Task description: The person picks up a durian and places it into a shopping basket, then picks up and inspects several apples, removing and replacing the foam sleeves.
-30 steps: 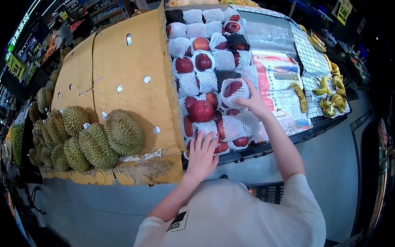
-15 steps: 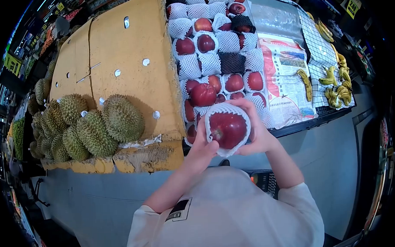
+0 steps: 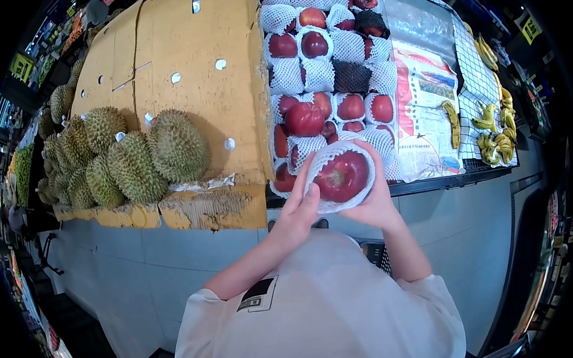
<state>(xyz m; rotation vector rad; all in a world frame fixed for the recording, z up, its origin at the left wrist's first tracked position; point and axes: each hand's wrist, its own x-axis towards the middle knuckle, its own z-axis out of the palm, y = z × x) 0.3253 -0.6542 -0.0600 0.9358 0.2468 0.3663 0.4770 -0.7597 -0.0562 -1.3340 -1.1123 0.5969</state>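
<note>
A large red apple in a white foam net sleeve is held up in front of my chest, its stem end facing me. My left hand grips its left side, thumb on the sleeve. On the right side, my right hand is wrapped round the sleeve, with most fingers hidden behind it. Just beyond my hands, a bare red apple lies on top of the rows of apples, many in white or black foam nets.
Several durians stand on a cardboard-covered stand at left. To the right are a newspaper sheet with a single banana and a wire grid with bananas. A black basket is partly hidden below my right arm.
The apple has tilted in my hands, so its stem end points more upward and toward me. My view has shifted, and the display sits slightly higher and further right.
</note>
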